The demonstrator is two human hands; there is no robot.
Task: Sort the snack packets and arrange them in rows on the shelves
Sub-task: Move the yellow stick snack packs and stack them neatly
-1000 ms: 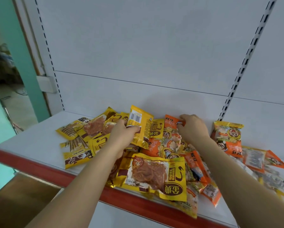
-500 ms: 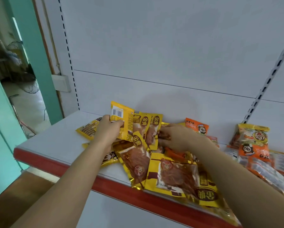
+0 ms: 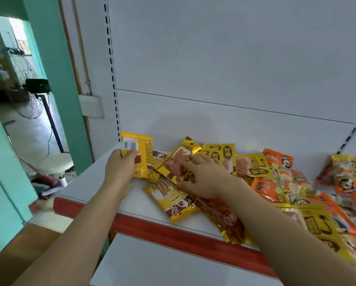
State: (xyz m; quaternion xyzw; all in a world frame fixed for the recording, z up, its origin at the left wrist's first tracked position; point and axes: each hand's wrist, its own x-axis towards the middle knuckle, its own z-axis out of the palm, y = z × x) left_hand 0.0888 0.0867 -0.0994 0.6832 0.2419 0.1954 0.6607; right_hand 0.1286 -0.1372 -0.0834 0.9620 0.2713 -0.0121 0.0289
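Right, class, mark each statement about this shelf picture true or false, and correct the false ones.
1. The left hand grips a yellow packet with its barcode side showing. True.
2. The right hand is lifted clear of the pile. False: its spread fingers rest on the yellow packets.
3. The orange packets lie right of the yellow ones. True.
4. The packets are already lined up in neat rows. False: they lie in an overlapping heap.
5. The shelf has a blue front edge. False: the edge is red.
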